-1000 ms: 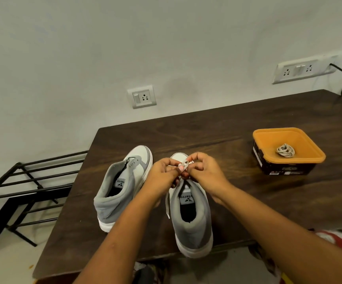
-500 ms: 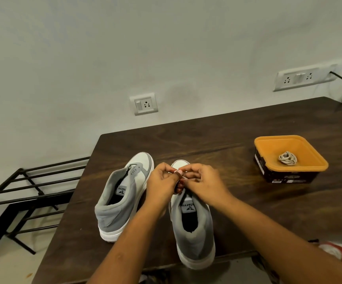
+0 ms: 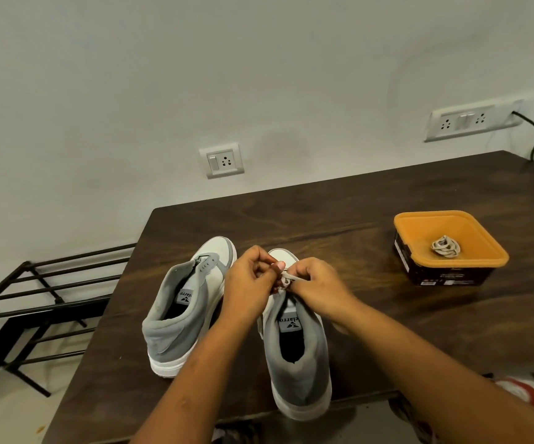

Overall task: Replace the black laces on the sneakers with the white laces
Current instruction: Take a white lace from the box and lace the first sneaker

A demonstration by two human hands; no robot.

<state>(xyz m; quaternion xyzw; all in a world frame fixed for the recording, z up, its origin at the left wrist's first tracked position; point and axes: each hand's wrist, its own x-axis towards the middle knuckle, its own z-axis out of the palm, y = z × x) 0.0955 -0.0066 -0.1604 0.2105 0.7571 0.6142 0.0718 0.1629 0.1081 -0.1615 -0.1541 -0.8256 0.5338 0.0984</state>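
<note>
An orange tub [image 3: 451, 278] is seen on the desk [image 3: 387, 322] at the right of the frame, with a coiled bundle [image 3: 446, 246] of lace inside. A black rack [image 3: 51, 283] is seen at the lower left, and a socket [image 3: 221, 160] on the wall above. At the centre, one sneaker [image 3: 297, 366] is partly covered by both hands; a second sneaker [image 3: 189, 302] is set just left of it. A white lace [image 3: 286, 278] is pinched by the left hand [image 3: 248, 280] and right hand [image 3: 317, 283], fingers curled, held close together.
</note>
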